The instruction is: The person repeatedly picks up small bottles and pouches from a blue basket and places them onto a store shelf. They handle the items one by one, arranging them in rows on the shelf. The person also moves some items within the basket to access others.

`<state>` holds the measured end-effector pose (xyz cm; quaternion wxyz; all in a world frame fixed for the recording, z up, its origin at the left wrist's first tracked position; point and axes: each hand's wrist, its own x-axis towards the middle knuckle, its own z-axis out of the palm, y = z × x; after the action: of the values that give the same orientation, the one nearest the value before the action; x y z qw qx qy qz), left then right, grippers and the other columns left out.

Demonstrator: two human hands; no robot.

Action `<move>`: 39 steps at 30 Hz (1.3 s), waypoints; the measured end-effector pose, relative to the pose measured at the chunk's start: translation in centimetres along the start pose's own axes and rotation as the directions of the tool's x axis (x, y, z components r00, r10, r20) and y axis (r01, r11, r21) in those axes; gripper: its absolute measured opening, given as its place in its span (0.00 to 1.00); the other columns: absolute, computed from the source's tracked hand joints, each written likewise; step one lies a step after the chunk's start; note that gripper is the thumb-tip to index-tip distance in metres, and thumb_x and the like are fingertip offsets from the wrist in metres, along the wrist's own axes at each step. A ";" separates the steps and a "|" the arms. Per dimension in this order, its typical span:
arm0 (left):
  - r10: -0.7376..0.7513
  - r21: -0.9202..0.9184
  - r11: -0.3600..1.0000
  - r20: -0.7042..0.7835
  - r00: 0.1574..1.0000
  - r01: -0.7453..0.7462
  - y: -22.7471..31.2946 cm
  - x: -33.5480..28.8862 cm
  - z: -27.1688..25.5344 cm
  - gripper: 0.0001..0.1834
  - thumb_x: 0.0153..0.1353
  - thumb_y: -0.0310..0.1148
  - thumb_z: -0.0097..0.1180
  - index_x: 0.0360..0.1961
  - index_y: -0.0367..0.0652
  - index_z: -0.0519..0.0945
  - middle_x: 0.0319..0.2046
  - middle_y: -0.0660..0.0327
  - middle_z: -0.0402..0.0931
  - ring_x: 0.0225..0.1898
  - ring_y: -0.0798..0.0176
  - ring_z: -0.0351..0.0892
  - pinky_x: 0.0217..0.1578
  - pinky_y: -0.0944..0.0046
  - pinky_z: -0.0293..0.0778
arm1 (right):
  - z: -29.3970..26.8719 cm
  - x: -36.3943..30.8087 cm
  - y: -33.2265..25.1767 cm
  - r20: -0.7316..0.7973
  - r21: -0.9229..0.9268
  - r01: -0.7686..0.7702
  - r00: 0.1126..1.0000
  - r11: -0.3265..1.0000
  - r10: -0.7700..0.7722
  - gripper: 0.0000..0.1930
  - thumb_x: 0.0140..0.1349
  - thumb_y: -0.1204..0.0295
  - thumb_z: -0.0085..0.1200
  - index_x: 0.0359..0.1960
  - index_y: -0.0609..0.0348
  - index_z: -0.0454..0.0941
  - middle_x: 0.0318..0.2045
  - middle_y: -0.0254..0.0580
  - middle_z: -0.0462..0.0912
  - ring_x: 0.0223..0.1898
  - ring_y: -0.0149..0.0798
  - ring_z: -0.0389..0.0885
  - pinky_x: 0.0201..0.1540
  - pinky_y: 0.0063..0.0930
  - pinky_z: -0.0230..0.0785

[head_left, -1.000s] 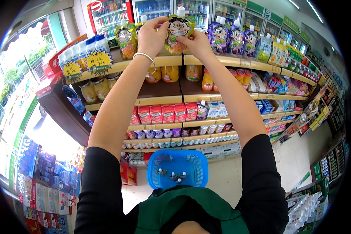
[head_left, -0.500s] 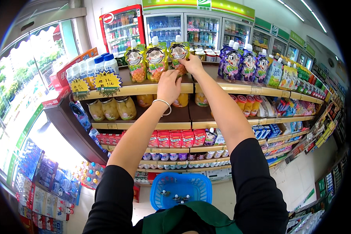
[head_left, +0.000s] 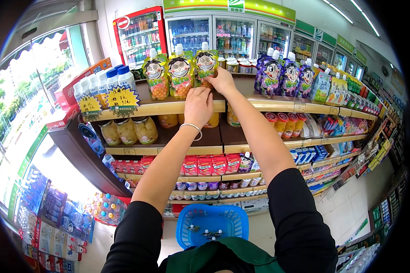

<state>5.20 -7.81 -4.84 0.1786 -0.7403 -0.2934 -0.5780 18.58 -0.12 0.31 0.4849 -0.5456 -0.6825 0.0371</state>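
Note:
Three yellow-green spouted pouches with a grinning cartoon face stand in a row on the top shelf: a left pouch (head_left: 155,76), a middle pouch (head_left: 180,75) and a right pouch (head_left: 205,63). My right hand (head_left: 222,82) grips the right pouch by its lower right side, thumb and fingers closed on it. Just below that pouch, my left hand (head_left: 199,104) lies at the shelf's front edge, fingers stretched forward beside its base; its fingertips are partly hidden. A pale bracelet (head_left: 197,129) circles my left wrist.
Purple spouted pouches (head_left: 272,73) stand farther right; white bottles (head_left: 125,78) with yellow price signs (head_left: 123,99) are at left. Below are jars of fruit (head_left: 146,130) and red cartons (head_left: 205,165). A blue basket (head_left: 246,223) with several small items sits on the floor.
Both hands have dropped slightly, and my left hand sits a little lower against the pouch's base. My right hand keeps its grip on the right pouch. The view has shifted a little.

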 end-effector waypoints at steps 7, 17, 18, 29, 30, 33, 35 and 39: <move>-0.020 -0.014 1.000 0.019 1.000 0.020 -0.3 -0.3 0.1 0.09 0.56 0.26 0.58 0.37 0.33 0.81 0.38 0.51 0.79 0.41 0.47 0.75 0.45 0.54 0.71 | -1.6 -3.2 -2.5 -0.163 -0.189 0.043 0.984 0.981 -0.075 0.39 0.48 0.55 0.69 0.54 0.67 0.64 0.45 0.59 0.75 0.47 0.57 0.77 0.46 0.43 0.74; -0.057 -0.094 0.993 0.085 0.995 0.065 -0.9 -0.2 -0.7 0.12 0.56 0.29 0.59 0.40 0.36 0.82 0.44 0.51 0.79 0.48 0.47 0.74 0.51 0.55 0.70 | -2.1 -10.5 0.2 -0.119 -0.250 0.515 0.824 0.820 -0.554 0.18 0.62 0.73 0.49 0.53 0.65 0.71 0.50 0.53 0.76 0.53 0.54 0.73 0.59 0.48 0.62; -0.039 -0.104 0.993 0.075 0.996 0.047 -0.7 -0.4 -1.1 0.14 0.57 0.29 0.59 0.43 0.37 0.81 0.47 0.51 0.77 0.50 0.47 0.73 0.53 0.55 0.69 | -1.9 -10.9 0.6 -0.123 -0.252 0.523 0.817 0.814 -0.563 0.18 0.62 0.73 0.49 0.53 0.65 0.71 0.50 0.53 0.75 0.54 0.53 0.72 0.61 0.49 0.59; -0.253 -0.190 0.934 0.241 0.937 0.301 5.3 -16.4 -5.0 0.26 0.57 0.28 0.59 0.58 0.38 0.71 0.55 0.48 0.72 0.57 0.45 0.70 0.57 0.54 0.67 | -0.3 -24.2 1.5 -0.015 0.009 0.525 0.851 0.851 -0.525 0.19 0.56 0.71 0.57 0.50 0.63 0.75 0.50 0.49 0.76 0.53 0.52 0.72 0.58 0.43 0.64; -0.303 -0.188 0.912 0.288 0.909 0.364 5.2 -18.5 -5.1 0.26 0.57 0.28 0.59 0.58 0.37 0.71 0.54 0.48 0.73 0.57 0.45 0.70 0.57 0.54 0.67 | 0.3 -25.6 2.3 0.019 0.014 0.520 0.854 0.854 -0.520 0.19 0.57 0.70 0.57 0.50 0.62 0.75 0.50 0.48 0.76 0.53 0.52 0.72 0.58 0.43 0.64; -0.390 -0.185 0.856 0.382 0.838 0.483 6.5 -25.0 -5.9 0.26 0.58 0.31 0.60 0.58 0.38 0.72 0.52 0.49 0.76 0.54 0.46 0.73 0.54 0.54 0.69 | 1.9 -31.0 4.5 0.136 0.058 0.407 0.902 0.912 -0.411 0.20 0.58 0.66 0.57 0.52 0.60 0.75 0.49 0.48 0.78 0.52 0.52 0.74 0.57 0.42 0.64; -0.420 -0.188 0.827 0.420 0.805 0.530 7.6 -28.3 -6.3 0.26 0.57 0.30 0.59 0.58 0.39 0.71 0.49 0.48 0.76 0.51 0.43 0.73 0.52 0.52 0.69 | 3.3 -34.0 6.2 0.148 0.091 0.378 0.910 0.921 -0.388 0.20 0.59 0.66 0.57 0.52 0.59 0.75 0.47 0.48 0.79 0.50 0.52 0.75 0.56 0.43 0.65; -0.526 -0.160 0.712 0.523 0.671 0.684 9.4 -34.4 -6.9 0.23 0.57 0.31 0.60 0.55 0.40 0.74 0.46 0.52 0.79 0.49 0.46 0.75 0.50 0.53 0.70 | 6.0 -40.6 9.3 0.259 0.110 0.229 0.933 0.967 -0.251 0.19 0.58 0.66 0.58 0.51 0.58 0.76 0.45 0.49 0.80 0.47 0.55 0.76 0.51 0.45 0.68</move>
<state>0.52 -26.96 -35.32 -0.2296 -0.7270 -0.4527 -0.4625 18.30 -25.20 -33.53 0.4086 -0.4285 -0.8020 0.0786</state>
